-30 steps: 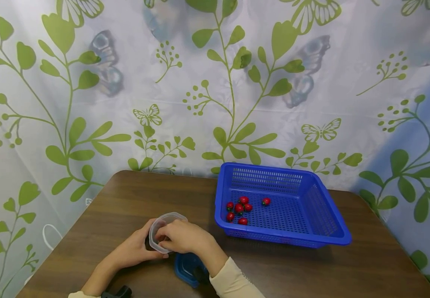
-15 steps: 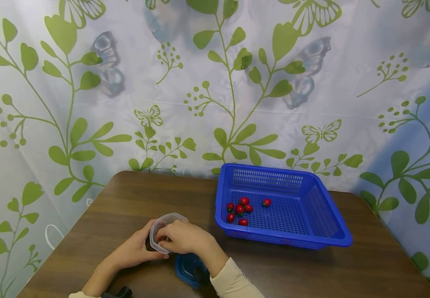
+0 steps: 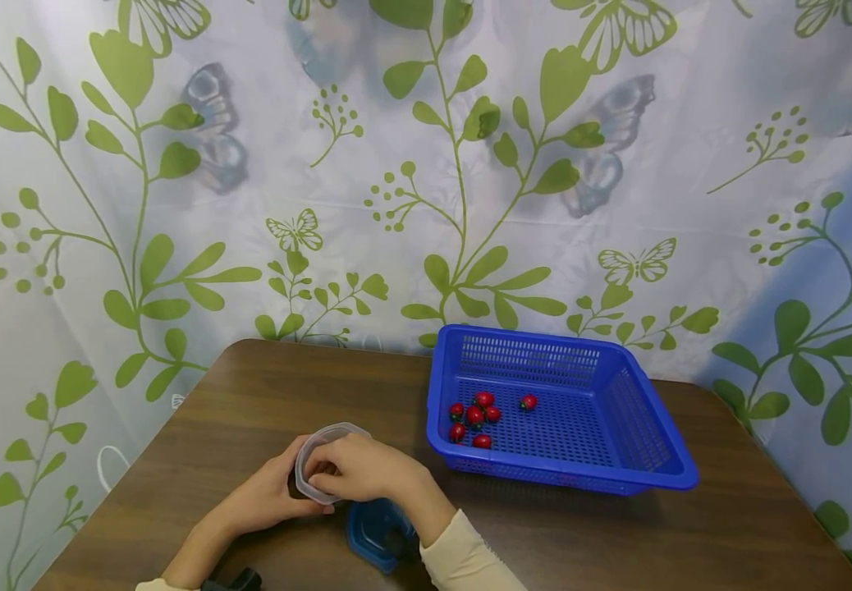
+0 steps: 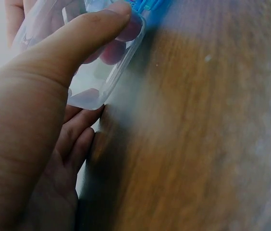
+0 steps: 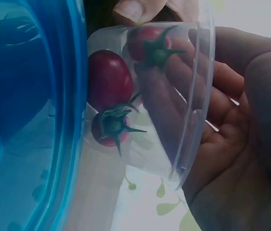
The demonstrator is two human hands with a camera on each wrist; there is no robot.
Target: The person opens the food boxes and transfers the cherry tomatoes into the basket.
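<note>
My left hand (image 3: 278, 486) grips a clear plastic container (image 3: 337, 432) from its left side, tilted on the table. Its thumb lies along the wall in the left wrist view, with red cherry tomatoes (image 4: 113, 52) showing through the plastic. My right hand (image 3: 359, 469) reaches over the rim, fingers inside. In the right wrist view, two cherry tomatoes (image 5: 109, 79) with green stems lie against the container's bottom. Another cherry tomato (image 5: 142, 42) is near my right fingertips; whether they pinch it is unclear. Beneath my right forearm sits a blue lid (image 3: 368, 538).
A blue perforated basket (image 3: 544, 469) stands at the table's right, with several cherry tomatoes (image 3: 474, 415) mostly in its left part. The brown wooden table (image 3: 308, 382) backs onto a leaf-patterned curtain (image 3: 367, 287). A black wrist device (image 3: 237, 581) shows at the lower edge.
Both hands stay at the container, with only a slight shift of the right hand and forearm. The tomatoes in the basket keep their places.
</note>
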